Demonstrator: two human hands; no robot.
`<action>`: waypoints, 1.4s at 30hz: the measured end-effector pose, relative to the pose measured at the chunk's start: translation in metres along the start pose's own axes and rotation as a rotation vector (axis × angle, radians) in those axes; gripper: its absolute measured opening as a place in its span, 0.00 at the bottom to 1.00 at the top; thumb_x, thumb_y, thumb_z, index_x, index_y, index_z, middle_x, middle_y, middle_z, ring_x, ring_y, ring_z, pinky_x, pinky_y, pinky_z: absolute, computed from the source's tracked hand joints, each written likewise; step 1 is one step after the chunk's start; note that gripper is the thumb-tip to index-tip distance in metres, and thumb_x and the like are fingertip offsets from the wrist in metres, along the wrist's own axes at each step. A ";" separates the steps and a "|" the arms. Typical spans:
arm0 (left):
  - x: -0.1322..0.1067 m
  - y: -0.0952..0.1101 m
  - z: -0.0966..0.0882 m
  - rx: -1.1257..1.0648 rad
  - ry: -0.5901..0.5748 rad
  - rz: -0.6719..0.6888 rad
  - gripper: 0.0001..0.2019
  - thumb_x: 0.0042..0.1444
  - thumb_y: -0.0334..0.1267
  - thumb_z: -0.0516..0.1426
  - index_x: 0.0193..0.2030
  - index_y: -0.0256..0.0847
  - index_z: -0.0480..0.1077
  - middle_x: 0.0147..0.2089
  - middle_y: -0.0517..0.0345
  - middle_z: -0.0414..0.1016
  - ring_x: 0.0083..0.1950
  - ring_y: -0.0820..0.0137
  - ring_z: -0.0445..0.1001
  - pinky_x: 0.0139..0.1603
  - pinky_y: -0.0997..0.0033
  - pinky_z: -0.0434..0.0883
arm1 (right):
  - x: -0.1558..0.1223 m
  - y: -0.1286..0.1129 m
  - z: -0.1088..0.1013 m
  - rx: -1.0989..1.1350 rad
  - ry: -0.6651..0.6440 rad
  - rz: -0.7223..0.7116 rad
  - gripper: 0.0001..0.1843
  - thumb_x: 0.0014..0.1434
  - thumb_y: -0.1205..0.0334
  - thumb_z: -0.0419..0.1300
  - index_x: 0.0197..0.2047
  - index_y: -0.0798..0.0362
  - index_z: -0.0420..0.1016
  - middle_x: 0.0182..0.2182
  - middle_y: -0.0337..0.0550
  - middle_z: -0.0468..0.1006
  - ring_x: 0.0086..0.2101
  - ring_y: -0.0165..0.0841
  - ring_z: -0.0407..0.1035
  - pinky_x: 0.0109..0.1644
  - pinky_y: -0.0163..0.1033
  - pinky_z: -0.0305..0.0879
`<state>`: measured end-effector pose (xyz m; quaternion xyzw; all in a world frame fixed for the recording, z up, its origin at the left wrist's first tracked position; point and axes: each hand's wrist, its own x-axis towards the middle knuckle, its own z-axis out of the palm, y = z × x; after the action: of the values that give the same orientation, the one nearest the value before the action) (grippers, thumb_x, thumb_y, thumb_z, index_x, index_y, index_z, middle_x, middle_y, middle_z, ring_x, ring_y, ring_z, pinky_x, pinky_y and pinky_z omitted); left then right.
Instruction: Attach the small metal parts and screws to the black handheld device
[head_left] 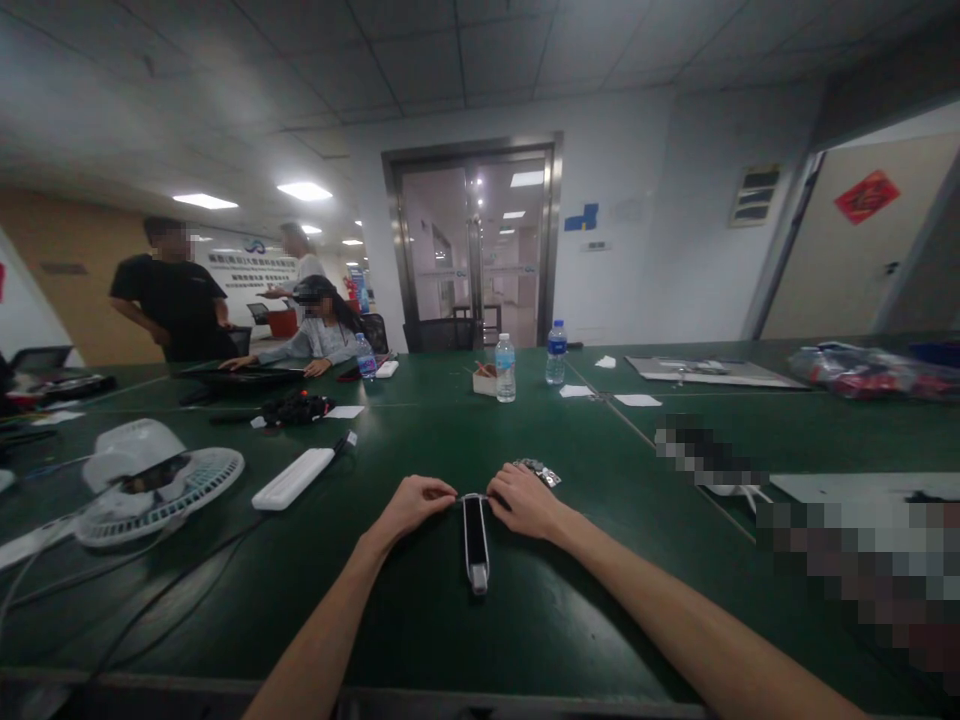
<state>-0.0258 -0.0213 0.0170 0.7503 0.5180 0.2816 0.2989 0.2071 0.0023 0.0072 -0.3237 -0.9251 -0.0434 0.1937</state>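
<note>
A slim black device with a silver end [475, 540] lies lengthwise on the green table [600, 590], pointing towards me. My left hand [415, 507] comes in from the left, its fingertips pinching the device's far end. My right hand [525, 503] grips that same end from the other side, and the fingers hide its top edge. Just beyond my right hand lies a crumpled foil blister pack [540, 472], touching or almost touching the knuckles.
To the left, a white desk fan [154, 480] lies tilted beside a white power strip [292, 478] and dark cables. Farther off stand water bottles [505, 368]. A seated person [319, 340] works at a laptop, and two people stand behind.
</note>
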 end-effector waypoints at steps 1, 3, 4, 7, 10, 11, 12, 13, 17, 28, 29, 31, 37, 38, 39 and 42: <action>0.000 0.002 0.000 0.006 -0.007 -0.002 0.16 0.50 0.46 0.56 0.40 0.38 0.76 0.37 0.56 0.78 0.38 0.67 0.74 0.41 0.71 0.68 | 0.001 0.000 0.001 0.003 0.002 -0.001 0.09 0.60 0.62 0.51 0.36 0.55 0.71 0.34 0.45 0.74 0.38 0.34 0.62 0.44 0.41 0.53; 0.000 0.005 -0.001 0.020 -0.019 -0.009 0.16 0.50 0.46 0.56 0.39 0.38 0.76 0.36 0.56 0.78 0.36 0.67 0.73 0.39 0.71 0.67 | 0.002 0.000 0.002 0.009 -0.003 0.000 0.09 0.60 0.62 0.51 0.35 0.55 0.70 0.33 0.45 0.73 0.37 0.34 0.62 0.44 0.40 0.53; 0.001 0.006 -0.001 0.025 -0.022 -0.013 0.16 0.50 0.46 0.56 0.39 0.38 0.76 0.35 0.56 0.78 0.36 0.67 0.73 0.39 0.71 0.67 | 0.002 0.000 0.003 0.013 -0.003 0.003 0.08 0.60 0.62 0.51 0.35 0.55 0.70 0.33 0.45 0.73 0.37 0.34 0.62 0.43 0.40 0.53; 0.000 0.008 -0.003 0.028 -0.020 -0.029 0.15 0.49 0.46 0.57 0.37 0.37 0.76 0.33 0.57 0.77 0.34 0.68 0.73 0.38 0.71 0.67 | 0.002 0.001 0.004 0.019 0.007 0.016 0.08 0.59 0.62 0.52 0.34 0.55 0.70 0.32 0.44 0.73 0.37 0.33 0.61 0.43 0.40 0.53; 0.000 0.010 -0.005 0.008 -0.025 -0.051 0.14 0.48 0.45 0.58 0.35 0.37 0.76 0.32 0.57 0.77 0.34 0.68 0.73 0.37 0.71 0.68 | 0.002 0.001 0.005 0.024 0.014 0.018 0.07 0.59 0.63 0.52 0.34 0.55 0.69 0.31 0.43 0.72 0.36 0.33 0.61 0.42 0.39 0.54; 0.000 0.010 -0.005 0.002 -0.027 -0.058 0.13 0.47 0.45 0.59 0.35 0.37 0.75 0.32 0.57 0.77 0.34 0.68 0.73 0.37 0.71 0.68 | 0.002 0.001 0.005 0.026 0.014 0.017 0.07 0.59 0.63 0.52 0.34 0.55 0.69 0.31 0.44 0.72 0.36 0.33 0.61 0.42 0.39 0.54; 0.000 0.010 -0.005 -0.002 -0.026 -0.065 0.12 0.46 0.44 0.59 0.34 0.38 0.75 0.33 0.57 0.77 0.35 0.68 0.73 0.38 0.71 0.68 | 0.002 0.001 0.006 0.028 0.012 0.017 0.07 0.59 0.63 0.52 0.34 0.55 0.69 0.31 0.44 0.72 0.36 0.33 0.61 0.41 0.39 0.54; 0.000 0.010 -0.005 -0.002 -0.025 -0.071 0.12 0.45 0.43 0.60 0.33 0.38 0.75 0.33 0.57 0.77 0.36 0.67 0.74 0.39 0.71 0.68 | 0.002 0.001 0.006 0.029 0.010 0.017 0.07 0.59 0.63 0.52 0.34 0.56 0.69 0.31 0.44 0.72 0.36 0.33 0.61 0.41 0.39 0.54; 0.001 0.008 -0.003 0.007 -0.027 -0.067 0.11 0.45 0.43 0.60 0.34 0.39 0.75 0.34 0.58 0.77 0.36 0.68 0.74 0.39 0.72 0.69 | 0.002 0.000 0.005 0.021 0.006 0.013 0.07 0.59 0.64 0.52 0.34 0.55 0.69 0.32 0.44 0.72 0.36 0.33 0.61 0.41 0.39 0.54; 0.003 0.009 0.011 -0.068 0.080 -0.009 0.14 0.44 0.46 0.61 0.32 0.36 0.74 0.30 0.56 0.76 0.29 0.70 0.72 0.31 0.72 0.68 | 0.001 0.001 0.005 0.006 0.020 -0.010 0.08 0.60 0.63 0.52 0.35 0.56 0.71 0.33 0.44 0.74 0.37 0.33 0.62 0.41 0.38 0.56; 0.003 0.009 0.012 -0.093 0.097 -0.007 0.14 0.43 0.46 0.61 0.32 0.36 0.73 0.30 0.56 0.76 0.28 0.70 0.72 0.30 0.72 0.68 | 0.001 0.000 0.005 0.010 0.013 -0.013 0.09 0.60 0.63 0.52 0.36 0.56 0.71 0.33 0.45 0.74 0.37 0.33 0.63 0.42 0.38 0.56; 0.003 0.008 0.015 -0.127 0.122 -0.006 0.14 0.42 0.46 0.62 0.31 0.36 0.71 0.29 0.56 0.76 0.27 0.71 0.71 0.29 0.73 0.68 | 0.001 0.000 0.002 0.021 -0.008 -0.032 0.10 0.61 0.62 0.51 0.37 0.56 0.72 0.34 0.45 0.74 0.37 0.33 0.63 0.43 0.39 0.56; 0.001 0.009 0.014 -0.095 0.108 0.000 0.16 0.44 0.49 0.61 0.30 0.36 0.71 0.30 0.57 0.75 0.28 0.71 0.71 0.30 0.72 0.68 | -0.007 0.028 -0.028 -0.013 0.114 0.105 0.12 0.62 0.60 0.49 0.42 0.54 0.72 0.39 0.46 0.74 0.42 0.33 0.64 0.47 0.39 0.56; 0.000 0.009 0.014 -0.094 0.093 0.005 0.17 0.44 0.50 0.60 0.32 0.36 0.72 0.31 0.56 0.75 0.30 0.70 0.72 0.31 0.72 0.68 | -0.010 0.038 -0.032 -0.031 0.134 0.165 0.12 0.62 0.61 0.49 0.41 0.54 0.72 0.39 0.46 0.74 0.42 0.33 0.64 0.47 0.39 0.56; -0.001 0.009 0.013 -0.093 0.081 0.011 0.17 0.45 0.50 0.60 0.33 0.36 0.72 0.33 0.55 0.76 0.31 0.70 0.72 0.32 0.72 0.69 | -0.015 0.049 -0.036 -0.048 0.137 0.229 0.12 0.62 0.62 0.49 0.41 0.54 0.73 0.39 0.46 0.75 0.43 0.34 0.65 0.46 0.38 0.57; -0.002 0.008 0.011 -0.090 0.058 0.018 0.18 0.45 0.50 0.60 0.35 0.36 0.73 0.36 0.54 0.76 0.36 0.68 0.73 0.36 0.71 0.69 | -0.028 0.078 -0.036 -0.011 0.036 0.391 0.11 0.59 0.60 0.53 0.37 0.54 0.75 0.36 0.46 0.76 0.39 0.34 0.67 0.43 0.36 0.58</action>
<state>-0.0135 -0.0269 0.0155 0.7323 0.5066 0.3289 0.3145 0.2870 0.0398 0.0255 -0.4973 -0.8408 -0.0159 0.2133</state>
